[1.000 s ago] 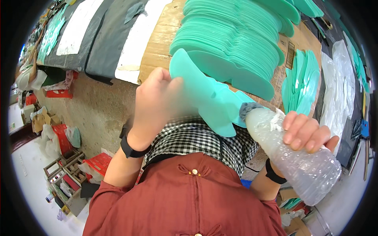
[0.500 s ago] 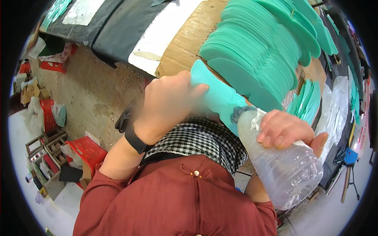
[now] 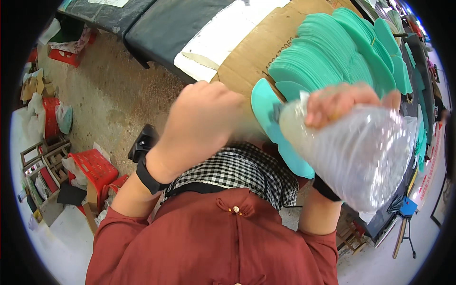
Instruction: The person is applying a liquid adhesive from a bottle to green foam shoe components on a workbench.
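My right hand is closed round the neck end of a clear, ribbed plastic bottle, blurred by motion. A dark grey wad at the bottle's mouth lies against a glossy green insole-shaped sheet, or appears to overlap it. My left hand is at the left edge of this sheet, its fingers bent and smeared; it seems to hold the sheet's edge above my lap. Behind the sheet, a large fanned stack of similar green sheets lies on brown cardboard.
A black-covered table with white paper extends to the far left. Red crates and a wooden rack stand on the floor at left. Clear plastic sheeting and a blue clamp-like object are at right.
My right hand and the bottle have moved up and to the right. The green sheet has shifted right and turned more upright. My left hand has moved slightly, and the stack appears farther right.
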A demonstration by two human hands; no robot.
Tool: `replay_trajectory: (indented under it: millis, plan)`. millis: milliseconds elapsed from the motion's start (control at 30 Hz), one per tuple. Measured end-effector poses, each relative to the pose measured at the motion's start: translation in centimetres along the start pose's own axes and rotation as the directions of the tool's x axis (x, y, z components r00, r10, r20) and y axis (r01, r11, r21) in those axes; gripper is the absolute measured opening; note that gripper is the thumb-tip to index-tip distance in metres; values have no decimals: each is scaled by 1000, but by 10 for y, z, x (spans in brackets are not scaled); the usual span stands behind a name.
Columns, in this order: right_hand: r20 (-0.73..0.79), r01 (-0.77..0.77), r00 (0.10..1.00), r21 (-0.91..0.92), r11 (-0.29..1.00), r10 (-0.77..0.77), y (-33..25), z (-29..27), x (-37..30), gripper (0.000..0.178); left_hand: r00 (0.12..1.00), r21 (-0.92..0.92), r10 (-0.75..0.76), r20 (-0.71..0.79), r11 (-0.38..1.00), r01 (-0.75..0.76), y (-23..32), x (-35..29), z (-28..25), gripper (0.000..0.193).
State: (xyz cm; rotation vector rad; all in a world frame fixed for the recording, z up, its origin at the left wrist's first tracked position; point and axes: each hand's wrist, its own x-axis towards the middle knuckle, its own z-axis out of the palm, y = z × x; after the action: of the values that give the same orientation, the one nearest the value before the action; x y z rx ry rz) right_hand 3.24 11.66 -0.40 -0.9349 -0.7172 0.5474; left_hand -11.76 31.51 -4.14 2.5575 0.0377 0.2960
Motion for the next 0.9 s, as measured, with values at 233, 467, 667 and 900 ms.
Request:
replay_trajectory:
  millis: [233,467,667,900]
  plan:
    - [-41,-86,995,85,993,90,8,32,33,69,999,-13,-37,10,999,37,-2,-13,-3,17]
    - [194,-296,935,-33,955,297,-25,18,4,75,993,-62,-55,-109,997,48,-26,-25,-7,16]
    - [21,-401,916,32,916,400,-10,56,29,72,993,-109,-10,-117,994,-2,-17,-16,3,15]
    - [242,-199,943,-141,970,228,-64,-14,-81,90,994,-108,40,-102,993,-51,-11,-4,4,15]
